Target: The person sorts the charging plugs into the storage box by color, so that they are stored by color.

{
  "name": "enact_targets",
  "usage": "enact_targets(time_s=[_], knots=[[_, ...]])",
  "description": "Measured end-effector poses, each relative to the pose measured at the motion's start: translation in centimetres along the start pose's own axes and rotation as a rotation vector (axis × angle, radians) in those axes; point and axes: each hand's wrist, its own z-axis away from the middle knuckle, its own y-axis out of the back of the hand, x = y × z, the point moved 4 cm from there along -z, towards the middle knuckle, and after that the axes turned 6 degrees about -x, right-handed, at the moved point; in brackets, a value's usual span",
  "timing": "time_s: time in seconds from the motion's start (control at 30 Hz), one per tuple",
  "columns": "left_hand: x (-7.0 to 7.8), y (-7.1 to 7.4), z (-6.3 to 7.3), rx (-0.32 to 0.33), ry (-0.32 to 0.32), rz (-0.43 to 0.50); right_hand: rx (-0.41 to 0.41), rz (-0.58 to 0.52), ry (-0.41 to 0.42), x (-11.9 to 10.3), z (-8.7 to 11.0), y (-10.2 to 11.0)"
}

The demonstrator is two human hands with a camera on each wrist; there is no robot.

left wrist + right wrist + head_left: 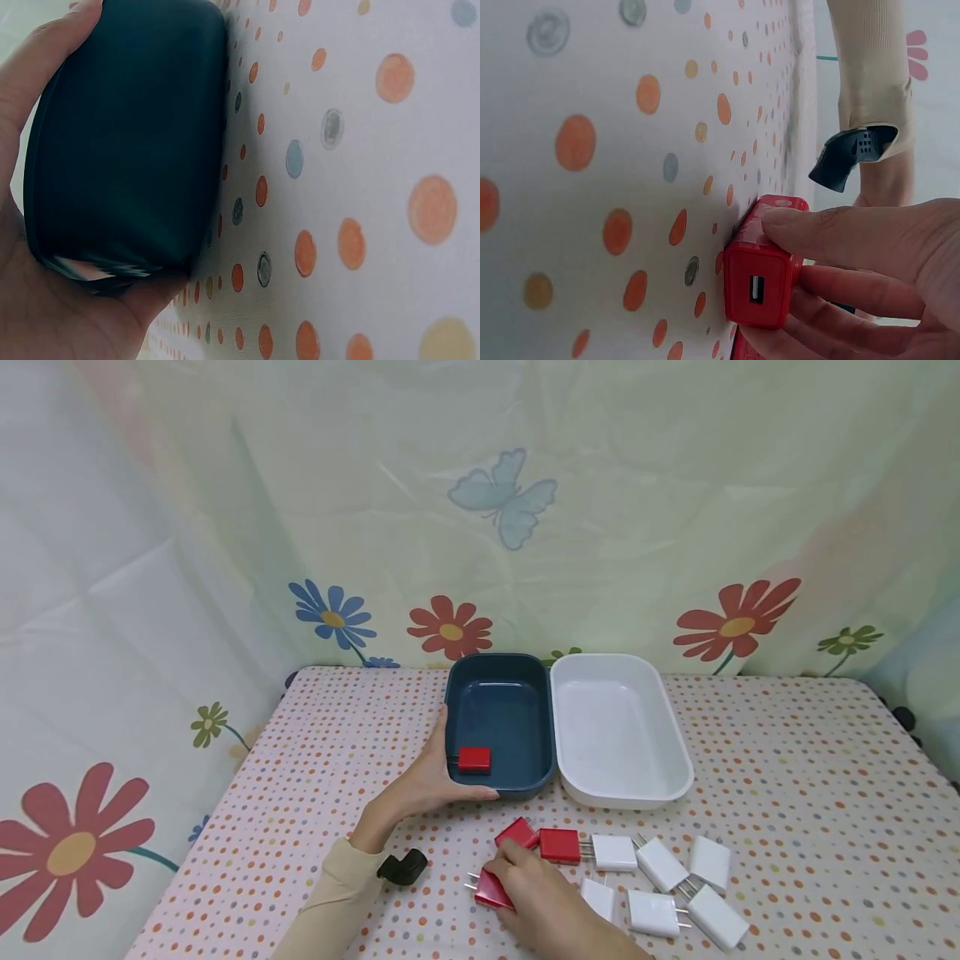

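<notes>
My left hand (431,777) grips the near left corner of a dark blue dish (501,785), thumb along the front wall and fingers along the left side. A red USB wall charger (475,760) lies inside that dish. My right hand (547,893) pinches another red USB charger (759,277) on the table, its prongs pointing left in the head view and its USB port showing in the right wrist view. Just beyond that hand are two more red chargers, one partly behind the fingers (517,833) and one beside it (559,846).
A white dish (622,727) stands against the blue dish's right side. Several white chargers (654,913) lie to the right of my right hand, some touching. A black camera mount (402,867) is at my left wrist. Dotted cloth (787,793) covers the table; a flowered curtain (600,527) hangs behind.
</notes>
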Motion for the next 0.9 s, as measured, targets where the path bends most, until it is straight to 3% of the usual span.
enact_targets(time_s=[0.23, 0.5, 0.63, 0.9], knots=[[-0.1, -0.1, 0.0, -0.016, 0.007, 0.012, 0.02, -0.009, -0.017, 0.3, 0.0, -0.2], [0.0, 0.1, 0.1, -0.012, 0.006, 0.014, -0.007, -0.143, -0.063, 1.0, 0.1, 0.7], [-0.1, 0.2, -0.1, -0.007, 0.002, 0.01, 0.018, -0.192, -0.054, 1.2, 0.2, 2.6], [-0.4, 0.3, -0.3, -0.018, 0.015, 0.016, 0.148, -0.147, -0.022, 1.3, 0.0, 8.4]])
